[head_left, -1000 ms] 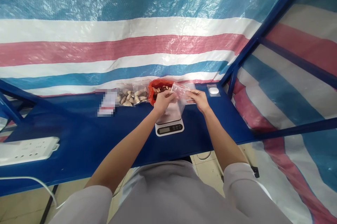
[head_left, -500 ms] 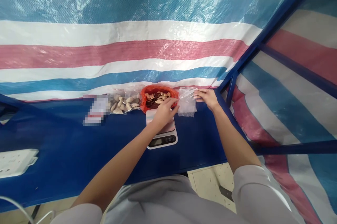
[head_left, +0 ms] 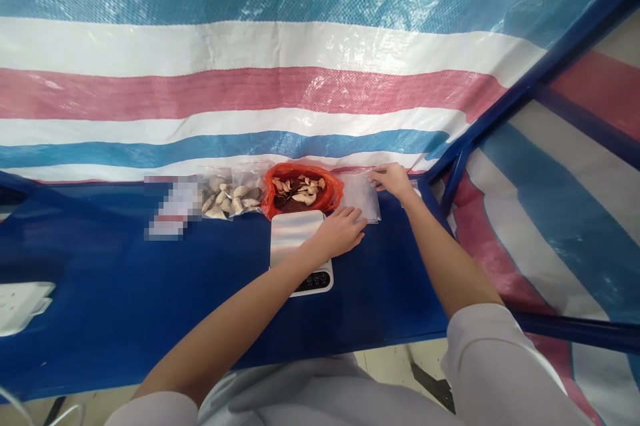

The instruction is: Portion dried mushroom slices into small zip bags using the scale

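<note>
Partly, left hand (loose grip) hides scale by red bag; right hand, grip unclear, touches clear bag.

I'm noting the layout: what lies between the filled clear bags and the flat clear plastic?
The open orange-red bag, with pale pieces inside, lies between them in the head view.

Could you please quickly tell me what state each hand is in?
Left hand: open, fingers loosely bent, at the near edge of the clear plastic.
Right hand: fingertips at its far corner; whether pinching cannot be told.
</note>
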`<state>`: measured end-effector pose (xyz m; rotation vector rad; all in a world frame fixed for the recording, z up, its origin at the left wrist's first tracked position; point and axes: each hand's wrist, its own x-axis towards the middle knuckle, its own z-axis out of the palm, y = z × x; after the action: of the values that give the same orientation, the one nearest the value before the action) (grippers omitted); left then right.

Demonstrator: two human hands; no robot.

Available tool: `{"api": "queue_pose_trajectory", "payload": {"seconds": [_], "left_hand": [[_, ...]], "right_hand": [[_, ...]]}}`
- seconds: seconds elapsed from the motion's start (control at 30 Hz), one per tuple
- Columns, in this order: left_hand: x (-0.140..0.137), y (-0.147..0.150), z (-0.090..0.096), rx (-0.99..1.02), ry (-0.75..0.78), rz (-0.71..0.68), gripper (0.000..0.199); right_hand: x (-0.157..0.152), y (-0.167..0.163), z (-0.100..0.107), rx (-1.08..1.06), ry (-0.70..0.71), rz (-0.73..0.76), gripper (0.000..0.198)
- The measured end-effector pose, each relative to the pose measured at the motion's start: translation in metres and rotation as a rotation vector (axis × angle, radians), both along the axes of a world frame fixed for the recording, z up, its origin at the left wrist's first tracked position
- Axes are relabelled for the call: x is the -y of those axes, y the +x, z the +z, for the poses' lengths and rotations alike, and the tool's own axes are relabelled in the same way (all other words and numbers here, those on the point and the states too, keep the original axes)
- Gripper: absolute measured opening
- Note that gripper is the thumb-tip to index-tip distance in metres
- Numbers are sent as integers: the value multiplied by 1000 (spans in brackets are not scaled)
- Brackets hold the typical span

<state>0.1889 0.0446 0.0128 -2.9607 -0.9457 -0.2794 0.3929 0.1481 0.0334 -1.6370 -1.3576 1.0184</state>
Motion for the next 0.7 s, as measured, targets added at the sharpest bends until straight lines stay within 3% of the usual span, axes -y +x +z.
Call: {"api": "queue_pose_trajectory", "payload": {"seconds": [0.3,0.57,0.7], "left_hand": [[3,-4,-3,-25,-21,94,32],[7,-1,-6,-10,-21,125,32],[10,2,-10,16,-46,159,42]], "right_hand": [[3,-14,-17,226,84,36,12],[49,-14,0,808,260,20,30],[75,-20,-10,890,386,266,34]]}}
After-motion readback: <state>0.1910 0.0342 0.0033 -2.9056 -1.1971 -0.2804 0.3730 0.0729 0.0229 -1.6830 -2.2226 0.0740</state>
